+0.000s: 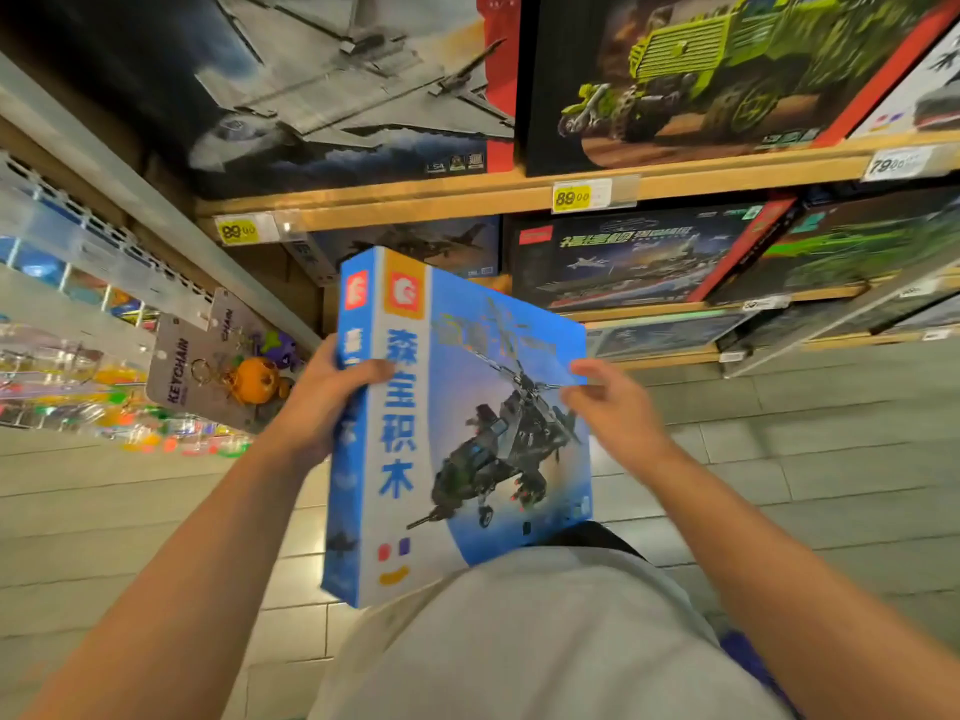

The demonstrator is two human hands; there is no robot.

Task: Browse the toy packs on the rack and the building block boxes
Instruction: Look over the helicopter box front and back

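Note:
A blue building block box [467, 449] with a dark helicopter picture and a white band of blue characters is held up in front of my chest, its lower edge near my grey shirt. My left hand [322, 402] grips its left spine, thumb across the front and fingers behind. My right hand [610, 402] pinches the box's right edge near the top corner. Behind it, wooden shelves [426, 205] carry more building block boxes: a grey jet box [343, 96], a green truck box [691, 75] and a dark aircraft carrier box [634, 257].
At the left a rack [78, 241] holds hanging toy packs, among them keychain cards [176, 371] with an orange figure. Yellow price tags [571, 199] sit on the shelf edges. Lower shelves run to the right. Grey tiled floor [831, 459] lies below.

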